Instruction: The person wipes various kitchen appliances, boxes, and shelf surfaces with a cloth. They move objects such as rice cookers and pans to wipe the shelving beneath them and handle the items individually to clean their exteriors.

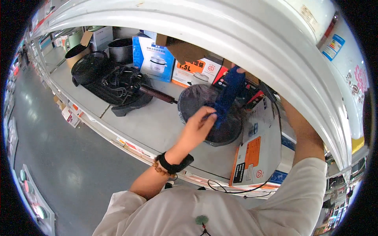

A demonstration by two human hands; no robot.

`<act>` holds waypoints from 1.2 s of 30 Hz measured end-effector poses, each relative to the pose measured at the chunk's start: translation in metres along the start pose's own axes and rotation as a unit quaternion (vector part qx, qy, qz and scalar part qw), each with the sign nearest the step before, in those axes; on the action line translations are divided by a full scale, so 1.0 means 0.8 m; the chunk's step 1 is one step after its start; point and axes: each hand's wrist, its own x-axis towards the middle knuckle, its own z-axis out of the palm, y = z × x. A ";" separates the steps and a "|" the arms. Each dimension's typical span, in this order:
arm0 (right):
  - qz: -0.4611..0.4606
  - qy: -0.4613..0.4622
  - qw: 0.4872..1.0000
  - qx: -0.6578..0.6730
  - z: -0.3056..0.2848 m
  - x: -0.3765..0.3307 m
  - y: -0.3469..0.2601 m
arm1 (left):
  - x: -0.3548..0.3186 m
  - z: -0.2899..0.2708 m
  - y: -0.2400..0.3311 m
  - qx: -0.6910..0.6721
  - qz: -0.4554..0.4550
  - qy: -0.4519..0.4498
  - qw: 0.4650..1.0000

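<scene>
Left hand (199, 126) pinches lower end of blue cloth (228, 96), which hangs over a dark round pan (197, 100) on the white shelf (157, 126). Right hand (238, 70) mostly hidden behind cloth's top, fingers seem to grip it, can't tell for sure. Orange-white box (256, 155) just right of pan; black grill pan (114, 84) to the left.

a cream-white long-sleeved garment is worn, its sleeves pushed up so that both forearms are left bare. on the left wrist (173, 163) a black band is seen, with a string of brown wooden beads just below it. a small green pendant (202, 220) on a dark cord is shown at the chest. no gloves are worn on either hand.
</scene>
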 end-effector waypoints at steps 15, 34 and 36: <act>-0.175 -0.100 0.975 -0.090 -0.015 -0.111 -0.040 | -0.019 0.248 -0.015 0.134 0.262 -0.396 0.870; 0.119 -0.277 0.954 -0.001 -0.060 -0.042 0.047 | -0.013 0.207 -0.057 0.003 0.127 -0.377 0.917; 0.106 -0.337 0.935 0.016 -0.038 -0.031 0.028 | -0.030 0.204 -0.056 0.060 0.195 -0.418 0.885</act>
